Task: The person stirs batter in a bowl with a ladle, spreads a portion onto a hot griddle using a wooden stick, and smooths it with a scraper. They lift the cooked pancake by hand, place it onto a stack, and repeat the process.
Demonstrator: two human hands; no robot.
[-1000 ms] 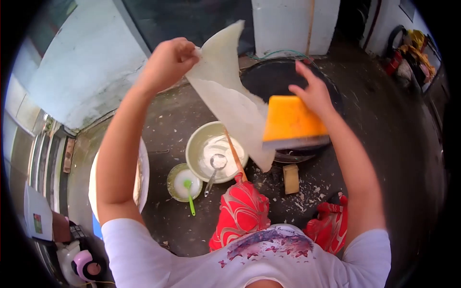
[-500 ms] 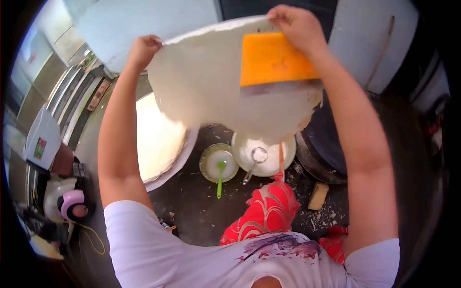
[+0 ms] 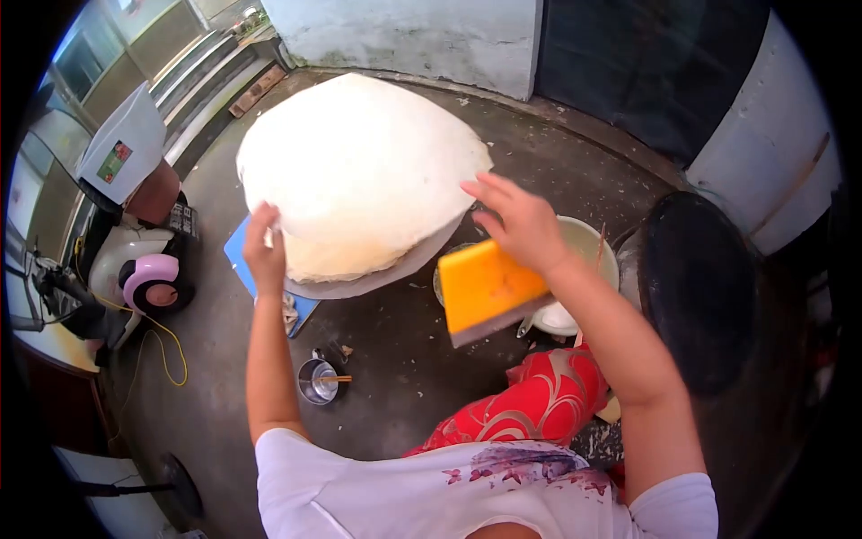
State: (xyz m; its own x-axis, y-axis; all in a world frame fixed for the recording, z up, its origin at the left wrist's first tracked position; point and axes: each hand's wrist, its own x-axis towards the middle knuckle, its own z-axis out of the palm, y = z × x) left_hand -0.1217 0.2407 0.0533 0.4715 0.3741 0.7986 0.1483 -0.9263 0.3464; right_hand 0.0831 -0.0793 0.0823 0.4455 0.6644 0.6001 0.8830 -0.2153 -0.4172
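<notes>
A large thin pale flatbread sheet [image 3: 359,153] lies spread over a stack of similar sheets [image 3: 359,260] on a round tray [image 3: 422,256]. My left hand [image 3: 263,247] is at the sheet's left edge, thumb and fingers apart. My right hand [image 3: 525,225] is by its right edge, index finger stretched toward it. Under that palm hangs a wide orange scraper [image 3: 489,287] with a grey blade edge, held in the hand; the gripping fingers are hidden. Behind the scraper, a pale bowl [image 3: 588,238] with white contents is partly covered by my right forearm.
A black round griddle [image 3: 700,296] stands at the right. On the floor near my left arm is a small metal cup [image 3: 319,382] with a stick across it. A blue board [image 3: 241,260] shows under the tray. A pink-and-white scooter [image 3: 153,278] and a yellow cord [image 3: 171,346] are at the left.
Both hands have come down from holding the sheet up by its edge; it now lies on the stack. The scraper moved down with my right hand, and the view turned left.
</notes>
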